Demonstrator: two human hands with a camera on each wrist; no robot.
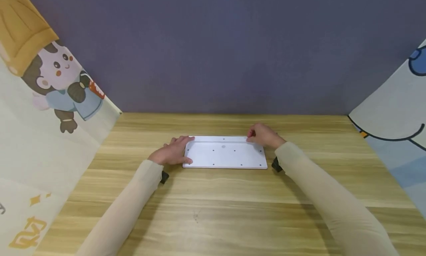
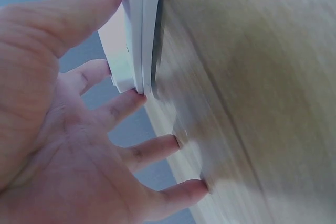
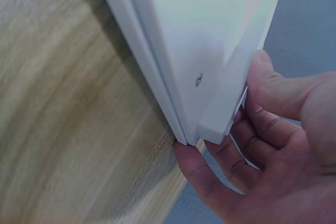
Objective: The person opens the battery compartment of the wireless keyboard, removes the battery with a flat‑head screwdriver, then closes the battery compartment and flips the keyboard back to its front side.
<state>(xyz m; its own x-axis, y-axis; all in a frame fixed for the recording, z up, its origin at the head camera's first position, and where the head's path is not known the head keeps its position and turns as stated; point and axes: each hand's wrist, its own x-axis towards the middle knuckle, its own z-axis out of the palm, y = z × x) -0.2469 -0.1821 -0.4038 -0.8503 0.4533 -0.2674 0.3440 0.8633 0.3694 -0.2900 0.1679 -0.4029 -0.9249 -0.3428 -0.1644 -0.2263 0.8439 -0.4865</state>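
Observation:
A white keyboard lies face down on the wooden table, its underside dotted with several small dark screws and a raised bar along the far edge. At its left end my left hand rests with fingers spread, thumb on the near part of the underside and index finger by the far corner; the other fingers extend past the end. My right hand grips the far right corner. Its thumb presses the edge of the raised bar, and the fingers curl round the corner beneath.
The wood-grain table extends around the keyboard. A dark grey-blue panel rises behind the table's far edge. Cartoon-printed cloths hang at the left and right. Dark straps show at both wrists.

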